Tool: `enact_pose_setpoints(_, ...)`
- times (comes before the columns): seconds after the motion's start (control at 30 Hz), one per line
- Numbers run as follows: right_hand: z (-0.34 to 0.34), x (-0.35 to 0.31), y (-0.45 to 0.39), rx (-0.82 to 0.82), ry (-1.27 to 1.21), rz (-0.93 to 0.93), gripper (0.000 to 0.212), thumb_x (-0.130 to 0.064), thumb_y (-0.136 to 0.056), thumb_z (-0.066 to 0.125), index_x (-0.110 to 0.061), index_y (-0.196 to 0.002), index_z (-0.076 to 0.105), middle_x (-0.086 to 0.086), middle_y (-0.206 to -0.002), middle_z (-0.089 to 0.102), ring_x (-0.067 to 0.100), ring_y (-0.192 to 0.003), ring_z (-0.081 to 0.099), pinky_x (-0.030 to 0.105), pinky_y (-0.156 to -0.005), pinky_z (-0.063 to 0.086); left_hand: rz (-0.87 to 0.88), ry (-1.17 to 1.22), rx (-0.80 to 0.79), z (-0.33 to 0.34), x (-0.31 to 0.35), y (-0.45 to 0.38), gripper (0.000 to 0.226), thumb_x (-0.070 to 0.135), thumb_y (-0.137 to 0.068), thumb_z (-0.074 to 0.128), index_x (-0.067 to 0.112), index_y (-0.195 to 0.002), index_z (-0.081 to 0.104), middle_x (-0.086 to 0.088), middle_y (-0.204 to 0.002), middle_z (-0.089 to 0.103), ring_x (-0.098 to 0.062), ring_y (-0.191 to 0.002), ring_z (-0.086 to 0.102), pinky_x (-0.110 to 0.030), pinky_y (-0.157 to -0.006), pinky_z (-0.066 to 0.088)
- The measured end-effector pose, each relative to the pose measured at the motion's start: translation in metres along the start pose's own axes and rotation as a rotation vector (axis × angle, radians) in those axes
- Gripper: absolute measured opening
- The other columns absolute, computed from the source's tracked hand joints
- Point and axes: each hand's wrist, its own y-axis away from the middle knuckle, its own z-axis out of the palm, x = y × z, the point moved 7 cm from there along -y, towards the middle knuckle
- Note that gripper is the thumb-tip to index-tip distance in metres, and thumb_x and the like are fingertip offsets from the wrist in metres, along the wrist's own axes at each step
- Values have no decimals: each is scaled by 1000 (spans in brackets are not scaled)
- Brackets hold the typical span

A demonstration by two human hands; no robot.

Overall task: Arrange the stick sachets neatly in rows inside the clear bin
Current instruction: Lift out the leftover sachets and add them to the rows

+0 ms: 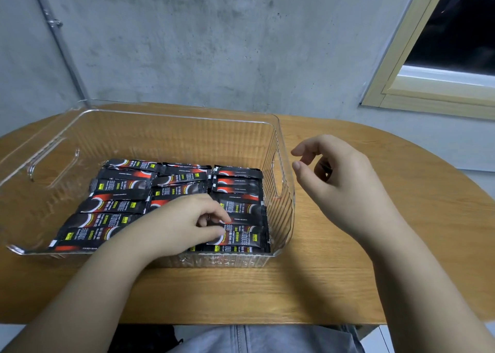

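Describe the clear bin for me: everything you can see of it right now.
The clear bin is a rectangular, ribbed, see-through plastic tub with rounded corners and a cut-out handle in each end wall. It stands upright on the wooden table. Black stick sachets lie flat inside in three rows. The left hand reaches in, touching sachets.

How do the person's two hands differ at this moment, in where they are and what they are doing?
The left hand reaches inside the clear bin, while the right hand hangs outside it, above the wooden table.
The left hand's fingertips touch or pinch a black sachet in the right-hand row; the right hand touches no sachet.
The left hand sits low on the sachets; the right hand is raised, fingers loosely curled.
Both are bare.
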Motion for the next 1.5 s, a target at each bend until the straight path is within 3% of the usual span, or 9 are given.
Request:
enact_pose_setpoints(0.2, 2, -2, 2, -26, -2, -6, 9, -23, -87, 58, -30, -93, 57, -15, -83, 55, 5, -74, 49, 9, -63, 38, 4, -160, -116, 14, 8, -11, 22, 41, -79, 71, 42, -100, 65, 20, -95, 48, 4, -87, 45, -20, -80, 40)
enact_pose_setpoints(0.5, 1, -8, 0, -17, -37, -4, 18, -13, -86, 56, -30, -93, 56, -16, -81, 56, 5, -69, 50, 7, -61, 36, 57, -84, -139, 23, 17, -18, 14, 34, -82, 70, 40, -94, 69, 14, -95, 52, -4, -87, 52, -32, -85, 47)
enact_pose_setpoints(0.77, 5, -22, -4, -116, -843, 142, 23, -1, -68, 39, -11, -85, 50, -3, -68, 57, 10, -49, 36, 18, -45, 30, 228, 261, 295, -40, 54, -12, 7, 26, -81, 70, 31, -81, 66, 9, -81, 64, -1, -74, 57, -9, -68, 41)
enact_pose_setpoints(0.87, 11, -29, -11, -74, -990, 153, 22, -2, -66, 36, -12, -82, 48, -2, -64, 53, 13, -54, 40, 24, -51, 33, 303, 504, 263, -52, 76, -10, 13, 40, -72, 69, 30, -80, 66, 10, -79, 70, -1, -73, 62, -17, -72, 49)
enact_pose_setpoints(1.0, 23, -39, -16, 40, -1036, 105, 19, -3, -69, 35, -15, -80, 45, -6, -64, 47, 11, -61, 41, 25, -60, 36, 343, 619, 158, -42, 89, -15, 19, 13, -75, 75, 17, -86, 61, 9, -81, 69, -5, -81, 63, -25, -81, 51)
enact_pose_setpoints(1.1, 23, -45, -16, 90, -815, -5, 11, -13, -84, 36, -18, -88, 45, -6, -74, 49, 7, -70, 47, 21, -68, 41, 304, 645, 198, -44, 75, -15, 21, -1, -77, 70, 15, -82, 58, 11, -73, 65, -2, -74, 61, -20, -73, 50)
enact_pose_setpoints(1.2, 21, -40, -17, 55, -301, -114, 15, -27, -97, 43, -21, -109, 49, -10, -96, 55, 3, -96, 52, 12, -84, 38, 163, 465, 344, -58, 39, -15, 15, 11, -80, 70, 24, -80, 62, 7, -73, 65, -3, -61, 56, -22, -61, 45)
enact_pose_setpoints(1.3, 16, -24, -20, 53, 38, -122, 20, -23, -95, 53, -20, -114, 57, -14, -104, 54, 3, -106, 42, 8, -84, 29, 0, 236, 419, -64, 5, -19, 11, 21, -87, 65, 31, -81, 64, 7, -73, 65, -8, -60, 56, -30, -63, 45)
enact_pose_setpoints(1.5, 26, 2, -23, -13, 121, -44, 8, -22, -92, 55, -28, -95, 59, -18, -96, 52, 4, -102, 41, 16, -80, 27, -112, 70, 338, -50, -10, -49, 6, 23, -90, 62, 27, -86, 60, 11, -75, 58, -10, -69, 54, -25, -64, 40)
